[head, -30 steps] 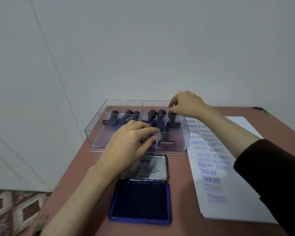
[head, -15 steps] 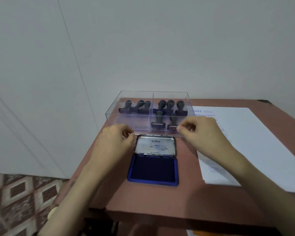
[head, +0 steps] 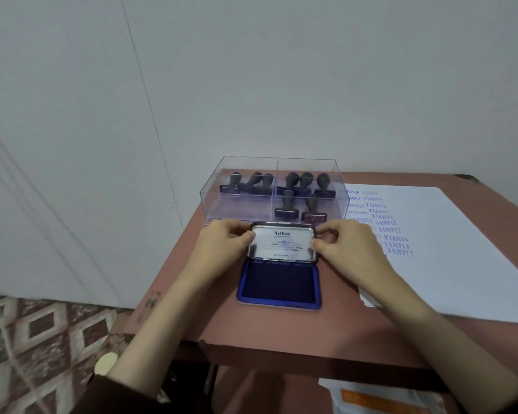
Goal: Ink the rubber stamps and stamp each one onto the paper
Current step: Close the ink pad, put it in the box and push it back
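Centrally, the open ink pad [head: 279, 283] lies mid-table [head: 281, 333], its raised lid [head: 283, 245] pinched at either edge by the left hand [head: 222, 243] and right hand [head: 347, 246]. Beyond, stamps [head: 286, 204] blur inside a clear box [head: 243, 210]. Stamped paper [head: 449, 249] runs off right. The wall is grey, the floor [head: 42, 330] patterned.

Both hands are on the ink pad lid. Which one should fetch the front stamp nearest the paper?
Right, probably. The right hand holds the lid at its right edge, just in front of that stamp, and the paper lies on that side. The left hand would have to cross the lid.
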Action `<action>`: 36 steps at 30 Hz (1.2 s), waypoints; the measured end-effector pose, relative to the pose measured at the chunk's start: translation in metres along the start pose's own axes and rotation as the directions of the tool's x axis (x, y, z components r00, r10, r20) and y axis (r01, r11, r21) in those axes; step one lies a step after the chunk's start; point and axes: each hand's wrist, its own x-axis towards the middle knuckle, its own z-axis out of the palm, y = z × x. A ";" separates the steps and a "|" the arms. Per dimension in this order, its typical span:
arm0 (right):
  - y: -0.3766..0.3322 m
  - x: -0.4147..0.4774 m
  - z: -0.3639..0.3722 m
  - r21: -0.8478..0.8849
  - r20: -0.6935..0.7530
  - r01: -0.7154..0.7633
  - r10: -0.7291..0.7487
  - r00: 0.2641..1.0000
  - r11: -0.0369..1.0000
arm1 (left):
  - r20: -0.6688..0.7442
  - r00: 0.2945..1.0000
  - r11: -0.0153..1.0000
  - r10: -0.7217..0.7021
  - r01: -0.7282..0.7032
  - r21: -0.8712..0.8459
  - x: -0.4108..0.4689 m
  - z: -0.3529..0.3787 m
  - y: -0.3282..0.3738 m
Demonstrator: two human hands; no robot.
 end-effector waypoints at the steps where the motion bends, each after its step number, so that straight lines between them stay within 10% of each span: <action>1: 0.001 0.000 -0.001 0.076 -0.019 0.002 -0.001 1.000 0.997 | -0.010 1.000 0.996 -0.009 0.008 -0.087 0.001 0.000 -0.001; 9: 0.001 0.001 -0.012 0.425 -0.104 0.174 -0.143 0.984 0.888 | -0.088 0.988 0.937 0.130 -0.152 -0.315 0.000 -0.010 0.009; 19: 0.017 -0.009 -0.035 0.285 0.282 0.390 -0.466 0.839 0.875 | 0.392 0.880 0.931 0.269 -0.134 -0.338 -0.012 -0.033 0.001; 36: 0.018 -0.013 -0.028 0.076 0.369 0.495 -0.486 0.793 0.866 | 0.458 0.838 0.929 0.296 -0.365 0.068 -0.007 -0.018 0.000</action>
